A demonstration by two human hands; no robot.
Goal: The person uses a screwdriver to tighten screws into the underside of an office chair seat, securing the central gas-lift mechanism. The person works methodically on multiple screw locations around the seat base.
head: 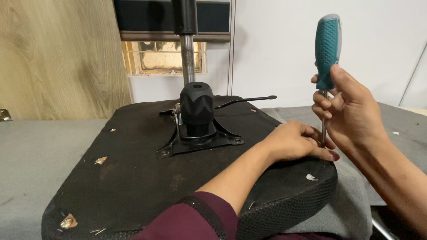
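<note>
We see the right hand [344,106] closed around the teal rubber-gripped screwdriver with grey cap [328,49], fingers wrapped low on the handle. Its long axis stands nearly upright, handle up, the thin metal shaft pointing down at the right rear edge of the upturned black fabric-covered chair seat [133,178]. The left hand [296,142] rests palm-down on that seat, fingers loosely curled about the shaft's lower end, touching it; we cannot see the tip. Near the seat's middle sits the black metal tilt mechanism with round socket [196,120], its thin lever [247,100] pointing right. The seat lies on a grey cloth-covered table [31,155].
</note>
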